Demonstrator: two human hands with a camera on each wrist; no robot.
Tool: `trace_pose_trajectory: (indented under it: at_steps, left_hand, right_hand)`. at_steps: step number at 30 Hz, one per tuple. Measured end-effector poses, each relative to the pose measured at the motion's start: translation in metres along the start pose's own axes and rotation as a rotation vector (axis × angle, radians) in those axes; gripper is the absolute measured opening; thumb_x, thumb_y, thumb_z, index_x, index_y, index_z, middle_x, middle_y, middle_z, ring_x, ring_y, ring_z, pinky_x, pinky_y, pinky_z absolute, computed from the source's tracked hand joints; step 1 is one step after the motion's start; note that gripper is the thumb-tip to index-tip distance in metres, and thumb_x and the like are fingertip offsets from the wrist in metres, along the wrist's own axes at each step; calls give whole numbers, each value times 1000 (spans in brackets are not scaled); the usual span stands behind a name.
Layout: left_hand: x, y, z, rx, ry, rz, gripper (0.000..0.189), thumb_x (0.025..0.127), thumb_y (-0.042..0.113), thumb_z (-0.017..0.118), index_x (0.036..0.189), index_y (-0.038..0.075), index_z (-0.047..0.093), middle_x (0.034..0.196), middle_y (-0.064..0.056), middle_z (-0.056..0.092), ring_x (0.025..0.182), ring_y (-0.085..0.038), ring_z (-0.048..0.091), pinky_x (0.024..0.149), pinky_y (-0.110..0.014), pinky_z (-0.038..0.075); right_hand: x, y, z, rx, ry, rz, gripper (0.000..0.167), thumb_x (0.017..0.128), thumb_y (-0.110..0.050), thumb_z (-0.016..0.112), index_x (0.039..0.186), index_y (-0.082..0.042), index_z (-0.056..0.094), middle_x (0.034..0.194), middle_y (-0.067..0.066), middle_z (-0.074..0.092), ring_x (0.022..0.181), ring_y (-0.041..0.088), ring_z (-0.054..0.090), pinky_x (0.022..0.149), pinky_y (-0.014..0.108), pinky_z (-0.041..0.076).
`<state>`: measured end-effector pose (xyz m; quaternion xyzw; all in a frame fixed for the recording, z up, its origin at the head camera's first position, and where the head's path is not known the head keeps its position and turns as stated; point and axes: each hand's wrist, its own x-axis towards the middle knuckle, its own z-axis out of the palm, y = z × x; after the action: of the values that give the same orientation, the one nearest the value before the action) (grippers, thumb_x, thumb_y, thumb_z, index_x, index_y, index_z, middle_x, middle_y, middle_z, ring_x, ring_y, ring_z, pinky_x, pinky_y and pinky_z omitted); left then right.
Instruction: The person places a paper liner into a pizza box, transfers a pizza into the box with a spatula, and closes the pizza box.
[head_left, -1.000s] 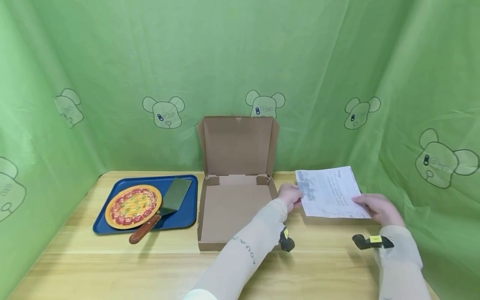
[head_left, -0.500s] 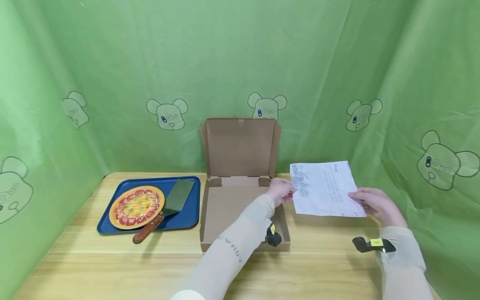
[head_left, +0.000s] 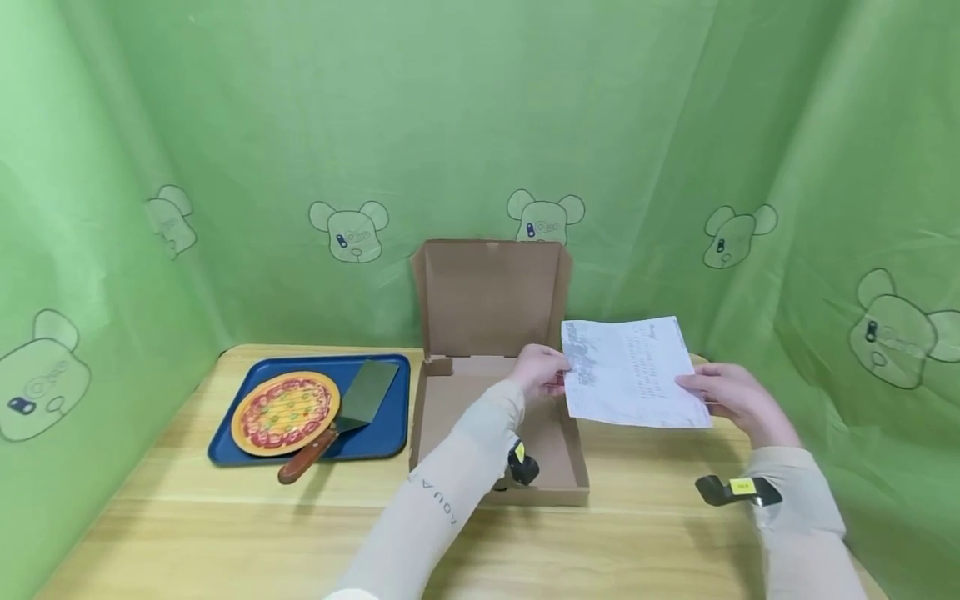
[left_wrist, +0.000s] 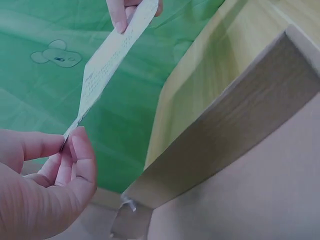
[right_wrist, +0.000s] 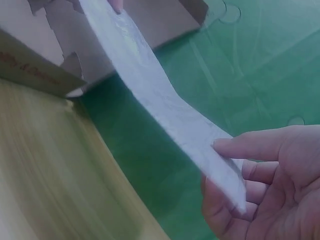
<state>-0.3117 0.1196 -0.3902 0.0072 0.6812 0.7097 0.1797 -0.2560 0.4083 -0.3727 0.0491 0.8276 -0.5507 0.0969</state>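
A white printed sheet of paper point(head_left: 630, 371) is held up between both hands, its left edge overlapping the right side of the open pizza box point(head_left: 495, 300) in the head view. The left hand point(head_left: 538, 371) pinches the sheet's left edge between thumb and fingers, over the box's right part. At the opposite edge, the right hand point(head_left: 738, 400) pinches the paper, thumb on top and fingers curled beneath, as the right wrist view shows. The brown cardboard box stands with its lid upright at the back. The left sleeve hides part of its base.
To the left on the wooden table point(head_left: 225, 533) lies a blue tray point(head_left: 397, 417). It bears a toy-like pizza point(head_left: 287, 412) and a pizza server point(head_left: 366, 392) whose wooden handle sticks out over the tray's front edge. Green curtains point(head_left: 450, 125) surround the table.
Both hands have carried the paper leftward, from right of the box to partly over its right edge. The camera view has shifted slightly; tray, pizza and server stay put.
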Motion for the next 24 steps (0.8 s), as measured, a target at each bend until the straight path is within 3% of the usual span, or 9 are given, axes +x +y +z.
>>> trace_pose_trajectory:
  at_steps: [5,7,10,20,24]
  left_hand:
    - [-5,7,-25,8,-34,-13,15,89,3,62,102,-4,66,69,-4,61,56,-11,57,60,-26,57]
    - [-5,8,-36,8,-36,-19,14,90,5,62,101,-3,66,72,-6,62,58,-12,58,53,-21,54]
    - [-7,8,-52,19,-32,-23,13,92,8,63,100,-2,65,77,-7,64,62,-14,60,54,-21,54]
    - [-14,-9,-102,60,-27,-35,19,92,9,64,105,-3,65,77,-5,62,65,-13,60,61,-23,56]
    - [-19,-14,-119,80,-18,-49,20,91,9,64,107,-3,64,77,-4,63,65,-13,60,62,-23,56]
  right_hand:
    - [1,-12,16,-40,12,-40,18,95,-16,61,105,-1,58,76,-14,65,71,3,63,65,24,57]
    - [2,-18,24,-47,10,-53,17,94,-16,61,103,-1,59,76,-13,64,70,3,62,65,24,56]
    - [3,-24,36,-60,2,-81,17,94,-14,61,102,1,60,75,-12,63,69,3,62,65,24,56]
    - [17,-33,80,-102,-86,-99,30,96,-11,56,110,16,54,69,-8,60,61,2,57,61,21,55]
    - [21,-37,97,-148,-97,-92,30,95,-10,57,110,16,56,66,-6,56,58,3,53,58,20,55]
